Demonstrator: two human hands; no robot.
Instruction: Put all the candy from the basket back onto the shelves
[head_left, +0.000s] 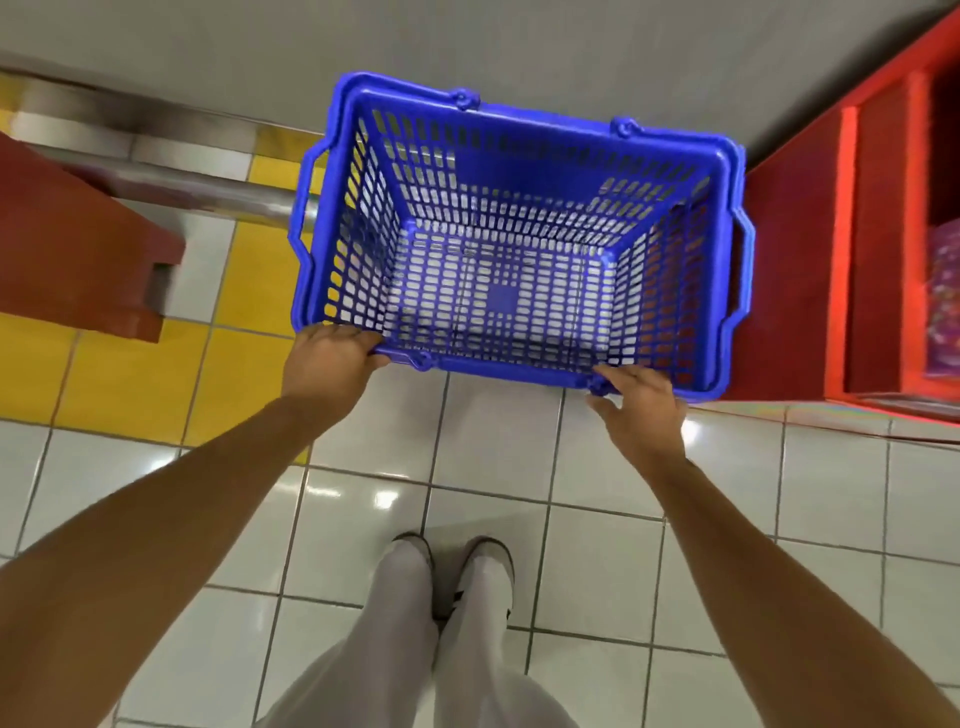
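Observation:
A blue plastic mesh basket (519, 119) is in front of me over the tiled floor, and nothing lies inside it. My left hand (330, 353) grips the near rim at its left corner, fingers curled over the edge. On the near rim's right part, my right hand (641, 402) holds on with its fingertips over the rim and the thumb spread below. The red shelf unit (841, 249) stands right of the basket, touching its right side. A bag of coloured candy (943, 301) shows in a shelf compartment at the far right.
A dark red counter block (78, 249) stands at the left, with a metal rail (171, 182) behind it. A grey wall (467, 36) rises behind the basket. White and yellow floor tiles (363, 519) lie below. My legs and shoes (452, 597) are beneath the basket.

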